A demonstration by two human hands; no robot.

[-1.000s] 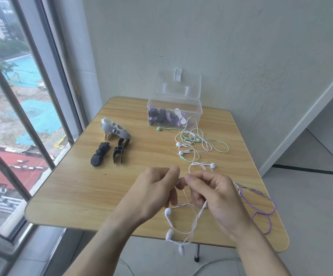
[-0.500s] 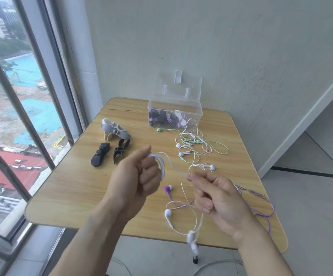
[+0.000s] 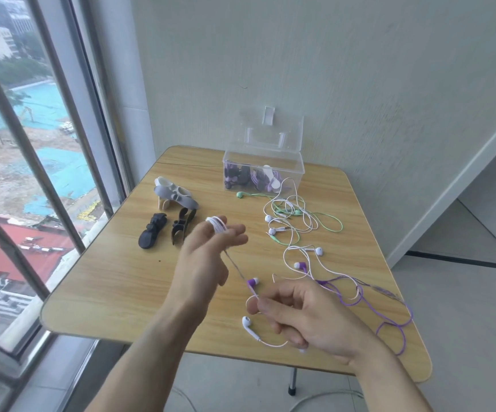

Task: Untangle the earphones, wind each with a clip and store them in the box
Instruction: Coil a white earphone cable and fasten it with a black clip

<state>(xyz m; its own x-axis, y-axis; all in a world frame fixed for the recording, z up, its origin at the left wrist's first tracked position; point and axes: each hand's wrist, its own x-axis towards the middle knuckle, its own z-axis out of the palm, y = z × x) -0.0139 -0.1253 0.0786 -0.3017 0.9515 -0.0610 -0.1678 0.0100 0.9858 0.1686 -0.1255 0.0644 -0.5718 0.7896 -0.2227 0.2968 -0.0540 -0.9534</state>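
Above the rounded light wooden table [image 3: 98,292], the left hand [image 3: 203,263] is raised with its fingers extended, and a coil of thin white earphone cable [image 3: 217,226] is wound round two of them. From that coil the cable runs taut down to the right hand [image 3: 303,316], whose thumb and forefinger pinch it; a white earbud [image 3: 246,322] dangles just below. Beyond the hands lie a purple earphone set [image 3: 389,310] and a tangle of white and mint-green earphones [image 3: 294,215], partly overlapping. At the far edge stands a clear plastic box [image 3: 263,173], lid up, holding wound purple and white bundles. Left of it lie grey, white and black clips [image 3: 169,212].
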